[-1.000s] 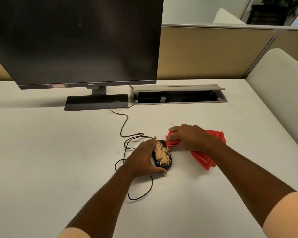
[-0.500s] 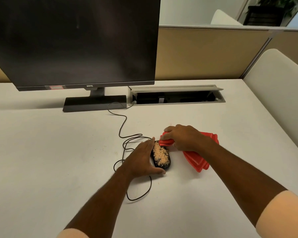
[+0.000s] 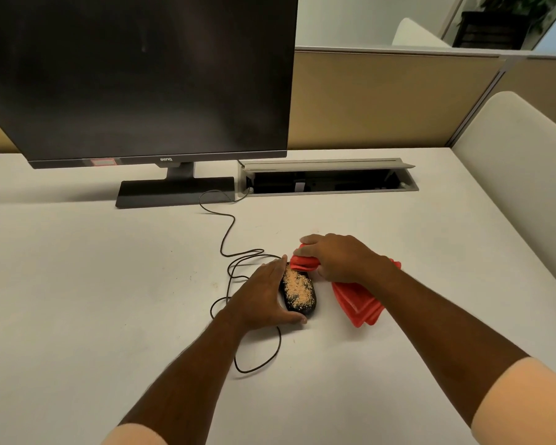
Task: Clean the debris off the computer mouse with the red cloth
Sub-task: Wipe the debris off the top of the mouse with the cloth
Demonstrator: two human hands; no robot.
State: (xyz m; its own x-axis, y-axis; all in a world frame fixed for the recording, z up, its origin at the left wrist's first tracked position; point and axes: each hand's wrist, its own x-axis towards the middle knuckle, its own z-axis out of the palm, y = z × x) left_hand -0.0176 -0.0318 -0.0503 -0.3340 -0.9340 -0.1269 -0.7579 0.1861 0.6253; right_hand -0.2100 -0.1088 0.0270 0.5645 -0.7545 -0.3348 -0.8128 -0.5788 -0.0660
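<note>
Mouse [image 3: 297,292], lying mid-bench [image 3: 77,284] well clear of every edge, is thick with tan grit and not yet wiped: left grip [image 3: 260,300] clasps its side and near end, while right grip [image 3: 337,258], clenching the cloth [image 3: 357,303], sits at its far end.

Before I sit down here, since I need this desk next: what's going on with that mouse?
A person is cleaning a black wired mouse whose top is covered in tan crumbs. The left hand holds the mouse steady on the white desk, fingers along its side and thumb at its near end. The right hand grips a bunched red cloth at the mouse's far end. The crumbs have not been wiped off yet.
</note>
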